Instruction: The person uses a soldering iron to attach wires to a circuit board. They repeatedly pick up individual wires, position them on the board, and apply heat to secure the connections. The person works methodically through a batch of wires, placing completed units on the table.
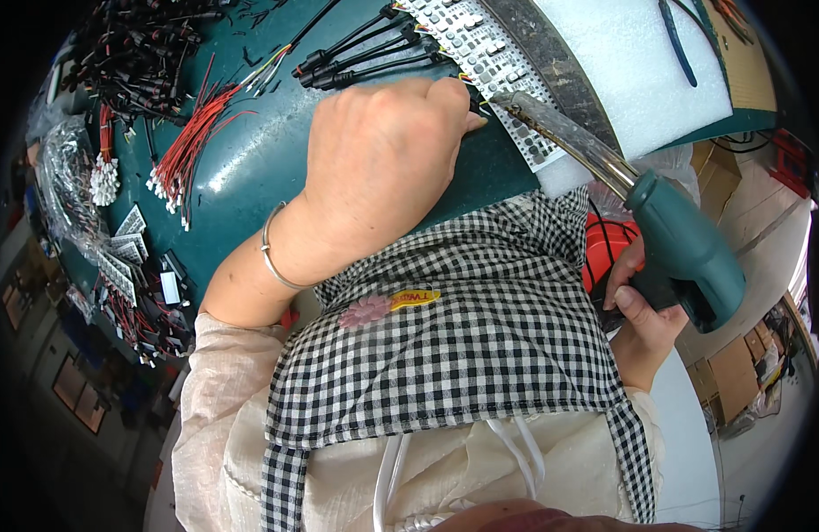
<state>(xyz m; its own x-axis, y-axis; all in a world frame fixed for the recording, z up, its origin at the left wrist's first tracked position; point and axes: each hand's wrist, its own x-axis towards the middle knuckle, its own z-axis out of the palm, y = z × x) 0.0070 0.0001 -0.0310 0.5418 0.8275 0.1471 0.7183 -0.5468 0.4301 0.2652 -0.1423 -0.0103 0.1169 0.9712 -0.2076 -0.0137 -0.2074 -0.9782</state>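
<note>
My left hand (378,155), a metal bangle on its wrist, is closed at the near edge of a white circuit board panel (526,140). Its fingertips pinch a black cable, mostly hidden by the hand. In my right hand (644,310) is a green soldering gun (680,235), gripped low by its dark handle. The gun's metal barrel slants up and left, and its tip is over the panel, close to my left fingertips. Several black cables with connectors (365,55) run beside the panel, their coloured wire ends at its edge.
A dark worn strip (564,66) lies along the panel, on white foam (644,66). Red wires with white plugs (192,146) and a heap of black cables (134,62) cover the green table's left side. Small boards (125,253) lie at its left edge.
</note>
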